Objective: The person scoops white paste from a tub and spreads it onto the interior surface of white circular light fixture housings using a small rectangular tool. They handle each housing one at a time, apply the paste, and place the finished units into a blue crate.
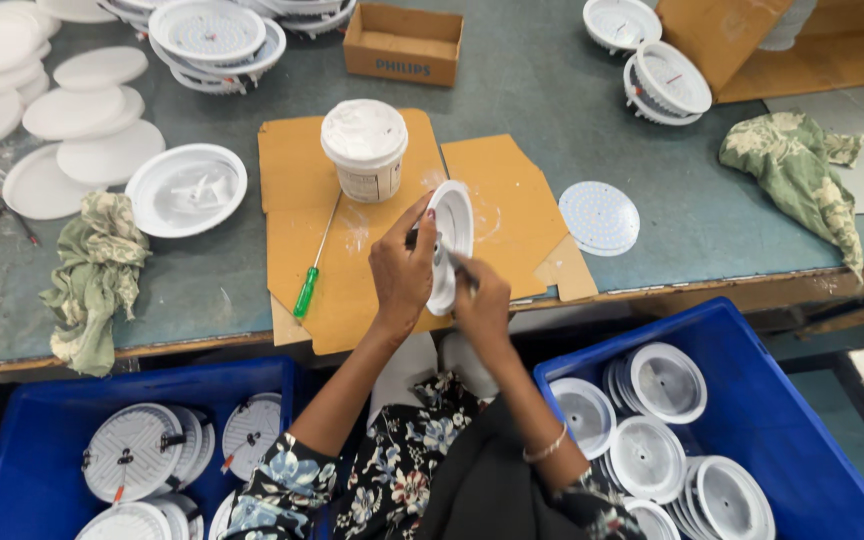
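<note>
At frame centre, above a tan cardboard sheet (322, 250), the left hand (402, 272) grasps a round white lamp housing (450, 245) held on edge; the right hand (480, 305) grips its lower rim. Behind stand a white labelled tub (364, 150) and a small brown carton (403, 43).

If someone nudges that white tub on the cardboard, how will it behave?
The white tub looks full to the brim, so probably heavy and slow to slide. Standing upright on flat cardboard, it seems unlikely to tip. With no lid, its paste might smear.
</note>
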`<state>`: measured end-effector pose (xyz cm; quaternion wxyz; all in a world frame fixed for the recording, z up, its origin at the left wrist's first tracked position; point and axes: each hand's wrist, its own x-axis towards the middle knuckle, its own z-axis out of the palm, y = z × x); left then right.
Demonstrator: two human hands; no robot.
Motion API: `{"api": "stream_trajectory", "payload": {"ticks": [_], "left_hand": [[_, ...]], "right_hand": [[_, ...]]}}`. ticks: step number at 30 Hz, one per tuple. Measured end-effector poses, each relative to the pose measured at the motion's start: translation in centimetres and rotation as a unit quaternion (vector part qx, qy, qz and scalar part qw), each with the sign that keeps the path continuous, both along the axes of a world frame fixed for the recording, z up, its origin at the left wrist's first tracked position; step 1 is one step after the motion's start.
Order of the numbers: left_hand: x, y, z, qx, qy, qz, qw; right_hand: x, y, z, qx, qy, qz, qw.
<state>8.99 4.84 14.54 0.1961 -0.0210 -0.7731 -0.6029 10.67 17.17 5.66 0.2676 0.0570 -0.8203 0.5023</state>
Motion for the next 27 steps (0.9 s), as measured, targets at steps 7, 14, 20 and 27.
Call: {"api": "stream_trajectory", "payload": {"ticks": [7,14,20,27], "left_hand": [[-0.2,-0.5,0.0,0.008,0.021,-0.001,1.0],[-0.4,-0.4,-0.7,0.002,0.031,-0.007,0.999],[-0.5,-0.6,-0.6,0.029,-0.017,0.019,0.999],[-0.4,-0.4,-0.7,0.005,0.008,0.0,1.0]], "right_hand": [[2.8,0.2,2.3,0.023,0.0,0.067,0.997],[-3.8,1.6,4.5,0.047,0.106,0.061,0.991],[3.6,-0.2,2.5,0.096,0.117,0.112,0.982],[-1.2,2.7,2.3,0.036,0.025,0.074,0.996]]}}
